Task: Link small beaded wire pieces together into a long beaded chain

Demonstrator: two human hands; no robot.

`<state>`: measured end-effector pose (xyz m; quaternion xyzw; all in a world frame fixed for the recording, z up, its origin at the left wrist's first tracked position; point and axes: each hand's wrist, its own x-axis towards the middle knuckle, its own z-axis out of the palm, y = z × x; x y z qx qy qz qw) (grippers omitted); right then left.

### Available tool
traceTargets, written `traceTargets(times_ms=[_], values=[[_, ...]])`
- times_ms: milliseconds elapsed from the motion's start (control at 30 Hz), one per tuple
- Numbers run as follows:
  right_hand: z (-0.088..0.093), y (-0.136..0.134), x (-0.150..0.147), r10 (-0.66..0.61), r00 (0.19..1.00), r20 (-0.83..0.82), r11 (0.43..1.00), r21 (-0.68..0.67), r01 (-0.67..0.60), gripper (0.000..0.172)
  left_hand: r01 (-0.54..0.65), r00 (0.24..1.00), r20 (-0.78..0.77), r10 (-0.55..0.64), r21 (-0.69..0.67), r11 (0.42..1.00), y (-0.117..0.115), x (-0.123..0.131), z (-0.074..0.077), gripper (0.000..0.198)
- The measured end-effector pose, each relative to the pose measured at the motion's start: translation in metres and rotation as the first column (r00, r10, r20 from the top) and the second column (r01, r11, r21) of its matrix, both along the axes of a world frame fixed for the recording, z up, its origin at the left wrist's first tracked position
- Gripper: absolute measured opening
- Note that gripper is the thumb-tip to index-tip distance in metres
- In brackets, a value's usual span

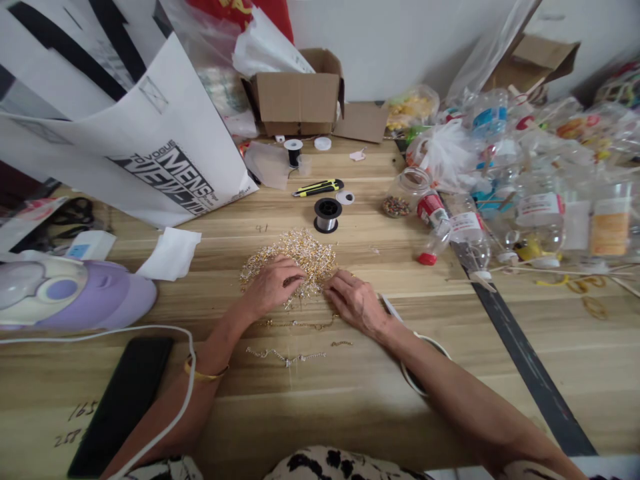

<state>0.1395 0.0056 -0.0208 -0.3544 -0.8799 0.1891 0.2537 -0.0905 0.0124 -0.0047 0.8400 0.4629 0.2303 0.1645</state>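
Observation:
A heap of small gold and silver chain pieces [300,253] lies in the middle of the wooden table [350,400]. My left hand [273,285] rests on its near edge with the fingers curled in among the pieces. My right hand [354,300] sits at the heap's near right edge, fingers bent and pinched on the pieces. Two finished chains lie closer to me: a gold one [297,325] and a silver one [285,357]. A gold bangle [205,373] circles my left wrist.
A wire spool [327,215], a yellow utility knife [317,188] and a black thread spool [293,152] lie beyond the heap. A white paper bag [150,133] and a cardboard box [297,97] stand behind. Plastic jars and bags [525,193] crowd the right. A phone [125,400] and a purple device [75,293] lie left.

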Motion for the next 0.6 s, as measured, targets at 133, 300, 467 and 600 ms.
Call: traceTargets(times_ms=[133, 300, 467, 600], values=[[0.0012, -0.0002, -0.0005, -0.005, 1.000, -0.003, 1.000, -0.004, 0.005, 0.017, 0.039, 0.994, -0.097, -0.041, -0.025, 0.999, -0.0014, 0.0017, 0.0013, 0.011], [0.0007, -0.0006, -0.0005, -0.006, 1.000, 0.004, 1.000, -0.005, 0.006, 0.017, 0.040, 0.992, -0.116, -0.048, -0.074, 0.996, 0.0010, -0.0046, 0.0051, 0.010], [-0.0008, 0.0001, 0.0000, 0.004, 1.000, 0.000, 1.000, -0.004, -0.004, 0.017, 0.037, 0.995, -0.093, -0.045, -0.096, 0.995, 0.0029, -0.0074, 0.0043, 0.008], [0.0000, 0.0001, -0.0003, 0.005, 1.000, 0.009, 1.000, -0.010, -0.005, 0.017, 0.022, 0.996, -0.090, -0.029, -0.082, 0.996, 0.0011, -0.0023, 0.0025, 0.007]])
